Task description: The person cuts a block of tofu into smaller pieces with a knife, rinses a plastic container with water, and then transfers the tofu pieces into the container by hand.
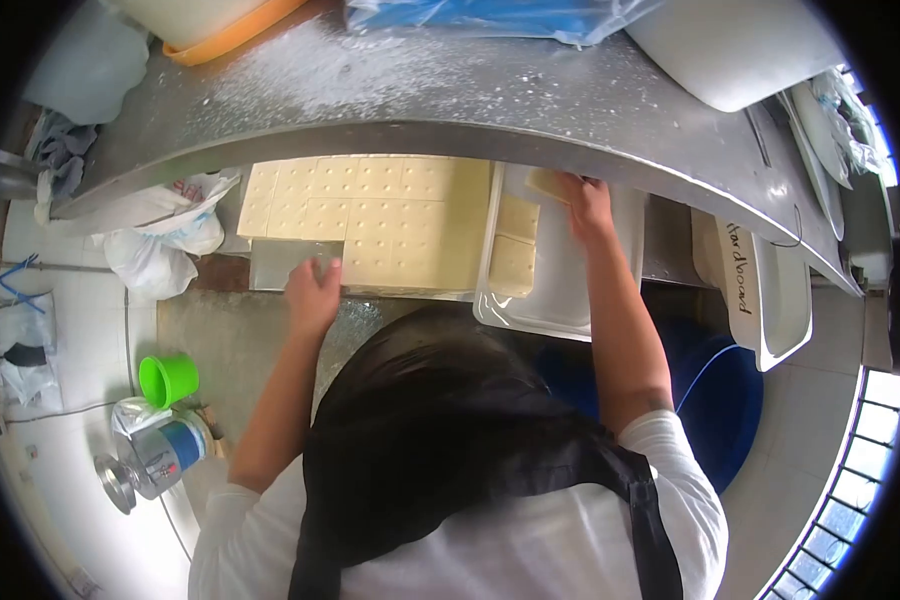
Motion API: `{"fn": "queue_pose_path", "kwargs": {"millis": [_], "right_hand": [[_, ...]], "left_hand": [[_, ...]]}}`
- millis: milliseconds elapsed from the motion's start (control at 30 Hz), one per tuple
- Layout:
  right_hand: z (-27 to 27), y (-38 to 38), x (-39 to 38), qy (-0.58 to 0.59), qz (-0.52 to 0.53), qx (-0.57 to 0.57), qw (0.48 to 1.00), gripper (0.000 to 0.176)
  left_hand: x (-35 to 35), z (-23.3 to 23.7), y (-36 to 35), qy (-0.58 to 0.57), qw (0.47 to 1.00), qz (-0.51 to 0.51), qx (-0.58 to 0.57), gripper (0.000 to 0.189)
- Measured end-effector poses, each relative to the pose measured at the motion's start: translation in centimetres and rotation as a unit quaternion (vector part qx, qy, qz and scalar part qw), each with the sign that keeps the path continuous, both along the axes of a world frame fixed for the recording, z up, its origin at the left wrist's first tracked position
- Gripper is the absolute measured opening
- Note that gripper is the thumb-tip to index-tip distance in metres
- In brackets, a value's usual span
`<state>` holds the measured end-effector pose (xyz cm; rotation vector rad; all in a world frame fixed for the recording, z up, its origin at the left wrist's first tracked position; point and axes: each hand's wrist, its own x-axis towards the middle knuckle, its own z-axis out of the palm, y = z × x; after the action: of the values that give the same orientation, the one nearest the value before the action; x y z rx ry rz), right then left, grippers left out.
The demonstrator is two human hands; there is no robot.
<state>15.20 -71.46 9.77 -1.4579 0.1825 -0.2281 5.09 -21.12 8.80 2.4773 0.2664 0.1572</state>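
Black apron (420,420) lies nearest, before one white tray (562,290) containing two pale blocks (513,264). Inside its far end, the right hand (590,214) grasps a third block (544,184), best set flat, edges unpinched; left of the tray, the left hand (315,292), hold unclear, meets one dimpled slab (400,218).

Daylight glares at the barred window (847,497); lens distortion bows the counter edge (450,138); corners are black.
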Motion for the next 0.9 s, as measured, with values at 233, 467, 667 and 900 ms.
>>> {"fn": "queue_pose_path", "kwargs": {"millis": [233,467,667,900], "right_hand": [[-4.6,2.7,2.9,0.124,0.011,-0.138,0.983,0.031],[-2.9,4.6,1.2,0.159,-0.022,-0.282,0.946,0.042],[5.1,11.7,-4.3,-0.15,-0.059,-0.509,0.846,0.046],[6.7,19.2,-10.7,-0.215,0.35,-0.582,0.702,0.049]], "left_hand": [[0.0,1.2,-5.8,0.139,0.987,-0.081,-0.025,0.075],[1.8,1.5,-5.3,0.18,0.905,0.0,-0.385,0.069],[3.6,4.9,-5.2,0.345,0.8,0.043,-0.488,0.065],[1.4,3.0,-4.3,0.207,0.88,-0.035,-0.426,0.063]]}}
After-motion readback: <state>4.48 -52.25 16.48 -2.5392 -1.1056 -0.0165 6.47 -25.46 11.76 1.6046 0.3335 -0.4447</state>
